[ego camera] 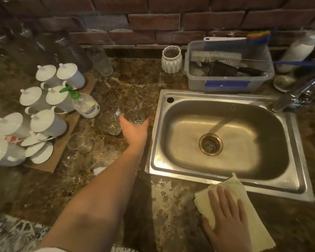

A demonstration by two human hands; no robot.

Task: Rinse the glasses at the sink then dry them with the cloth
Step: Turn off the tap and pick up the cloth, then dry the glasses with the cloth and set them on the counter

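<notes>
Three clear glasses stand on the marble counter left of the steel sink [296, 180]. My left hand [134, 129] reaches out with thumb and fingers spread around the nearest glass [135, 116], touching it at the base. A second glass [109, 122] stands just left of that hand. A third glass [78, 142] sits lower left. My right hand [225, 222] lies flat, fingers apart, on a pale yellow cloth [253, 220] at the sink's front edge. Water runs from the tap [298, 93] into the basin.
White lidded cups [47, 122] crowd a board at the left beside a green-capped soap bottle [85, 104]. A plastic tub [227, 82] with brushes and a white ribbed vase [171, 59] stand behind the sink. Tall glasses [100, 60] line the brick wall. The counter is wet.
</notes>
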